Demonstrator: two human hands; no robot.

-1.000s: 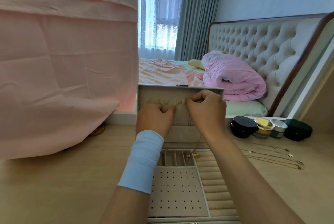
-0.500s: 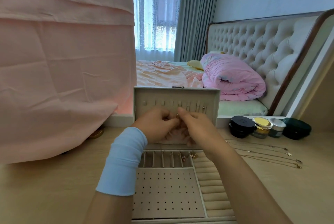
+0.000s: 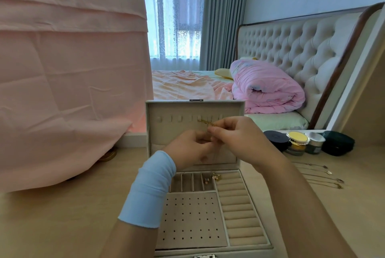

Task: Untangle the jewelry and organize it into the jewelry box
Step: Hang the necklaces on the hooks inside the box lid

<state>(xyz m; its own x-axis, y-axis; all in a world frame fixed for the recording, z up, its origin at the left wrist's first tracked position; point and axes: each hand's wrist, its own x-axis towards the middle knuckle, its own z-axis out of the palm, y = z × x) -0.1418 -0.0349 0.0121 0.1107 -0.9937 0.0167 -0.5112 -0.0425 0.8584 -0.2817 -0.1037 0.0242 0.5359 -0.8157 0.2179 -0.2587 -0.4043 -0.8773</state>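
An open jewelry box point(image 3: 208, 226) stands on the worktop point(image 3: 52, 216), lid upright at its far edge. In front of the lid, the left hand point(image 3: 187, 149) and right hand point(image 3: 235, 135) pinch a thin gold chain point(image 3: 207, 122) between their fingers point(image 3: 214, 131). More necklaces point(image 3: 318, 174) lie near the worktop's right edge, with cosmetic jars point(image 3: 298, 141) beyond them.
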